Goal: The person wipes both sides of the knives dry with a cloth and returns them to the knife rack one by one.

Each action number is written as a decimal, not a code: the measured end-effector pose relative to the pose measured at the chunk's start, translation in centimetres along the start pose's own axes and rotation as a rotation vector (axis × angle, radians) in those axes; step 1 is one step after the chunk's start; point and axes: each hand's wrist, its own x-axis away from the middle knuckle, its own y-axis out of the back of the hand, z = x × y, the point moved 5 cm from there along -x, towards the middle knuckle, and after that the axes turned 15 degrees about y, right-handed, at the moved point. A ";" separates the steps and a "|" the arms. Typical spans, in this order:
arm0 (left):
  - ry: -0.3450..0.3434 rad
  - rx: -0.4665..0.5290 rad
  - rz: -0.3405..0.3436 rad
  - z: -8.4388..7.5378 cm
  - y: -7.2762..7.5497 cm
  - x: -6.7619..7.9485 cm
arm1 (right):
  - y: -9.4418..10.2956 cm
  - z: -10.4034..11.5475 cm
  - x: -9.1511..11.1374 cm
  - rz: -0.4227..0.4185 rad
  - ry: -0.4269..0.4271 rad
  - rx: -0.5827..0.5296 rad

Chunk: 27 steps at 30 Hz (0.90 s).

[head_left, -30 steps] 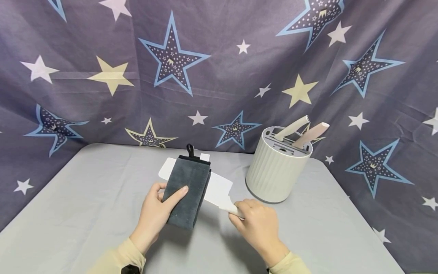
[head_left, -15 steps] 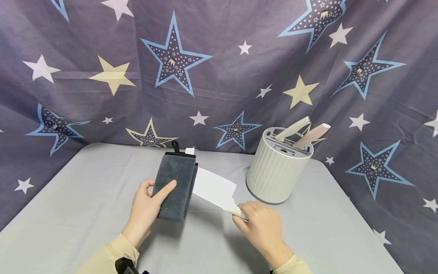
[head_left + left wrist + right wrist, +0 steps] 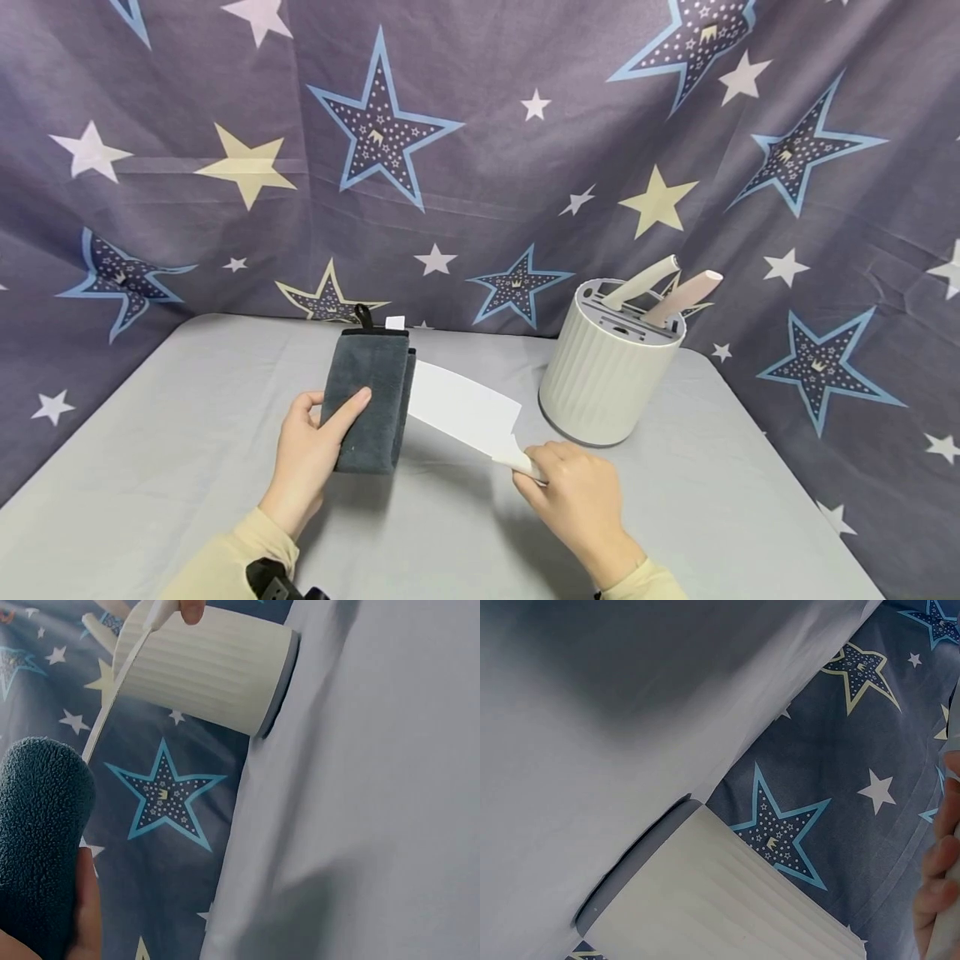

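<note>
My left hand (image 3: 300,458) holds a folded dark grey cloth (image 3: 371,400), thumb across its front. The cloth has a black loop and a small white tag at the top. From its right side comes the broad white blade (image 3: 465,408) of a kitchen knife; the blade's far end is hidden by the cloth. My right hand (image 3: 577,500) grips the knife's cream handle (image 3: 516,462) above the table. In the left wrist view the knife (image 3: 120,682) appears edge-on, running to the cloth (image 3: 45,825). Only some right-hand fingers (image 3: 937,892) show in the right wrist view.
A ribbed cream knife block (image 3: 607,383) stands at the back right of the grey-covered table (image 3: 150,467). A cream handle (image 3: 641,282) and a pink handle (image 3: 684,297) stick up from its slotted top. A star-patterned curtain (image 3: 480,192) hangs behind the table.
My left hand and the cloth have moved left along the blade. The blade's end, which stuck out left of the cloth, is now covered. My right hand has shifted slightly right.
</note>
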 end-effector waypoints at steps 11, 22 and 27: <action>-0.003 0.027 0.008 0.4 -0.7 0.4 | -0.2 0.0 -0.2 0.007 -0.006 0.010; 0.008 0.057 0.098 0.8 -2.3 1.2 | -0.4 0.2 -0.4 0.022 -0.023 0.008; 0.006 0.069 0.122 1.1 -3.2 1.6 | -0.5 0.4 -0.5 0.040 -0.033 0.009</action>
